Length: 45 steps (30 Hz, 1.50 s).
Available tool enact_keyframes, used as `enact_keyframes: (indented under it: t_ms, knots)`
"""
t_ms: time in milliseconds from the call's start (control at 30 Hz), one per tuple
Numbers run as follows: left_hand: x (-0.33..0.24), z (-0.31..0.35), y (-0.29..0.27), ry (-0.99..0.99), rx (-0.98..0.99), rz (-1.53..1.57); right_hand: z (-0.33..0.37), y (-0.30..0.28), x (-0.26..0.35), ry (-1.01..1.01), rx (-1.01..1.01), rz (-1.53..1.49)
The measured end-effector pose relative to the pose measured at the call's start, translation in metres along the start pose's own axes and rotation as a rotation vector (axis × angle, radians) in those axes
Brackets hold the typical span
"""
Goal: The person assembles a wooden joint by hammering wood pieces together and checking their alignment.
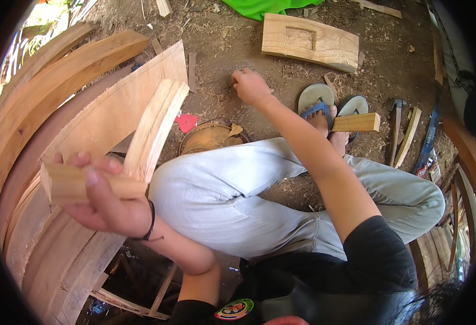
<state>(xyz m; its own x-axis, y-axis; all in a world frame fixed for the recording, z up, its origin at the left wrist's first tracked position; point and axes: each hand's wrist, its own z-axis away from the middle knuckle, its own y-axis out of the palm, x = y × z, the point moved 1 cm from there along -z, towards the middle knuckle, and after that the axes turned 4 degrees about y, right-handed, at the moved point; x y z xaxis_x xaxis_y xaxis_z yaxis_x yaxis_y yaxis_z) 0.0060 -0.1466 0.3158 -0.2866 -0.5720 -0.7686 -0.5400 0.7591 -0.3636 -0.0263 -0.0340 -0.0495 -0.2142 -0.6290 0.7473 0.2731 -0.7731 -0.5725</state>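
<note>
At the left, my left hand [108,208] is wrapped around a short squared wooden block [67,184], raised over curved planks. Far forward at the middle, my right hand [251,86] reaches down to the dirt floor. Its fingers are curled together at the ground, and what they pinch, if anything, is too small to make out. Just past the left hand, a pale length of wood [159,122] rests against a broad plywood-like board [105,111]. Beyond the right hand lies a thick curved wooden piece [330,46] with a rectangular recess cut in its face.
Large curved planks [37,92] are stacked along the left. By my sandalled feet are a wooden block [357,123], a hammer [396,127] and a wood strip [407,136]. A red scrap [186,122] lies near a round brown object [205,138]. Green cloth [270,6] lies at the far edge.
</note>
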Motion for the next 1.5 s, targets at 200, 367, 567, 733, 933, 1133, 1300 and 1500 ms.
enact_keyframes:
  t_ms: [200, 367, 567, 733, 933, 1133, 1300, 1500]
  knots:
    - [-0.019, 0.005, 0.005, 0.02, 0.078, 0.128, 0.008, -0.01, 0.015, -0.136, -0.038, 0.332]
    - [-0.036, 0.009, 0.012, 0.098, 0.107, 0.089, 0.009, 0.009, 0.022, -0.147, -0.023, 0.392]
    - [-0.047, 0.013, 0.028, 0.053, 0.287, 0.052, 0.031, -0.013, 0.029, -0.054, -0.188, 0.115]
    - [-0.059, 0.021, 0.018, -0.075, 0.421, 0.183, 0.097, -0.139, 0.03, -0.085, -0.498, -0.177]
    - [-0.081, 0.039, 0.014, -0.03, 0.574, 0.253, 0.204, -0.284, -0.035, 0.016, -1.167, -0.093]
    - [-0.086, 0.048, 0.01, 0.065, 0.662, 0.26, 0.241, -0.254, -0.121, 0.26, -0.545, -0.73]
    - [-0.082, 0.053, 0.011, 0.209, 0.667, 0.116, 0.245, -0.232, -0.107, -0.055, -0.49, -0.193]
    - [-0.073, 0.054, 0.017, 0.458, 0.765, -0.169, 0.265, -0.206, -0.054, -0.234, -0.46, -0.165]
